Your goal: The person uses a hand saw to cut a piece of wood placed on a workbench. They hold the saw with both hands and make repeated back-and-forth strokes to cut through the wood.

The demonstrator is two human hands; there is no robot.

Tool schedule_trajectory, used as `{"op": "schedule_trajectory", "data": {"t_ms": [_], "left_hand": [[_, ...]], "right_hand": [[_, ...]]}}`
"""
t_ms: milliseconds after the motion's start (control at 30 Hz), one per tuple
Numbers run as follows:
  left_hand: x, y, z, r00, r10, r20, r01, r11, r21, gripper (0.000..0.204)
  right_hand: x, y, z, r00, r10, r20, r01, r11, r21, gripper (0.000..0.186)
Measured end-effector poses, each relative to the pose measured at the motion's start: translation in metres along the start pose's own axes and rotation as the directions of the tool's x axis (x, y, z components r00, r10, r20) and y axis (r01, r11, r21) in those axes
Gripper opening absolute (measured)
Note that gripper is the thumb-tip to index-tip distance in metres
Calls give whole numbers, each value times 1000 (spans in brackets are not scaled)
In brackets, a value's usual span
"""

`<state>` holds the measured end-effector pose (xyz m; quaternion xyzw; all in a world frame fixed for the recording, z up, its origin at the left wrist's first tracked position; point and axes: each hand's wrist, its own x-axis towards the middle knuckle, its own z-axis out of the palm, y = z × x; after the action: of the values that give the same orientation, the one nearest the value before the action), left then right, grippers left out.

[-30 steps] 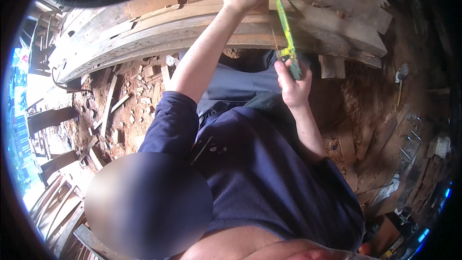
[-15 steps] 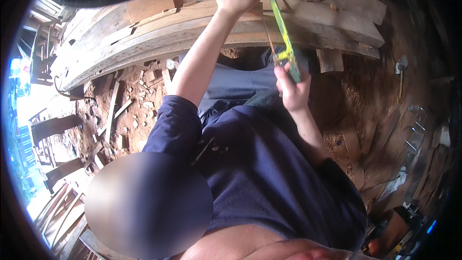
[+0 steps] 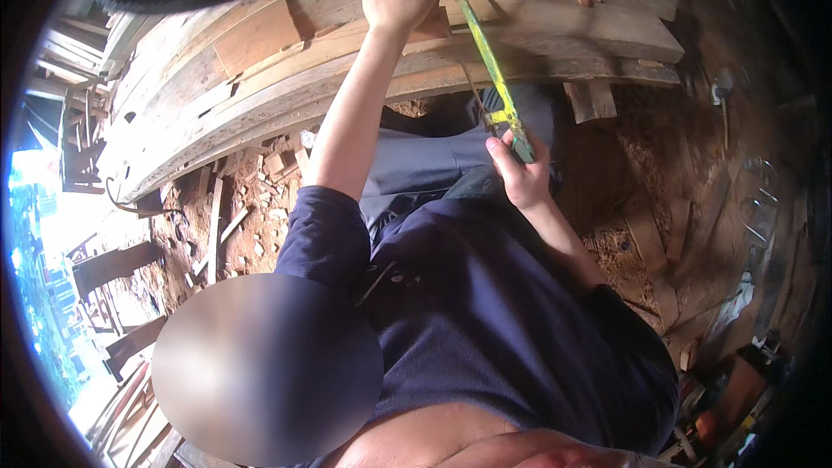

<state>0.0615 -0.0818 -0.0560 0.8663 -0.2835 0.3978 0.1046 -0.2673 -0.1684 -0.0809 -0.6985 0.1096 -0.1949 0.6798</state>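
Note:
A yellow-green bow saw [image 3: 485,52] with a thin, rusty blade runs diagonally over the stacked wooden planks [image 3: 572,30] and my dark-trousered legs. My right hand [image 3: 520,175] grips its green handle [image 3: 522,149] at the lower end, thumb toward the blade. At the upper end, my left hand [image 3: 392,2] is closed beside the saw's far tip, thumb raised along the blade; what its fingers hold is hidden behind the fist. A short board [image 3: 256,39] lies on the planks left of that hand.
Small wood offcuts [image 3: 260,199] and sticks litter the reddish ground on the left. Dark boards [image 3: 117,264] and piled strips stand at the bright left edge. A long-handled tool [image 3: 722,100] lies at the right, with scraps. A black curved thing crosses the top left.
The saw and my left hand have shifted left in the picture, and my right hand slightly downward. The surroundings have moved down and rightward at the left side, as the view turned slightly.

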Motion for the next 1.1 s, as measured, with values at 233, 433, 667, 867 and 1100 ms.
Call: {"op": "schedule_trajectory", "data": {"t_ms": [233, 433, 667, 867, 1100], "left_hand": [[-12, 13, -22, 965, 77, -250, -115, 984, -139, 50], [-11, 8, -14, 974, 53, -219, -82, 989, -125, 56], [-1, 10, -11, 1000, -14, 24, 17, 988, -152, 63], [-17, 19, -22, 970, 19, -241, -74, 973, -221, 56], [-8, 10, -13, 989, 8, -146, -24, 993, -113, 54]], "right_hand": [[46, -22, 15, 998, 59, 17, -59, 998, 1, 24], [64, -18, 27, 997, 41, 61, -44, 998, 44, 27], [6, -3, 7, 1000, 2, 11, -2, 1000, 14, 25], [42, -16, 13, 998, -64, 8, 64, 991, -116, 26], [73, 2, 33, 998, -60, 16, 60, 998, -7, 29]]}}
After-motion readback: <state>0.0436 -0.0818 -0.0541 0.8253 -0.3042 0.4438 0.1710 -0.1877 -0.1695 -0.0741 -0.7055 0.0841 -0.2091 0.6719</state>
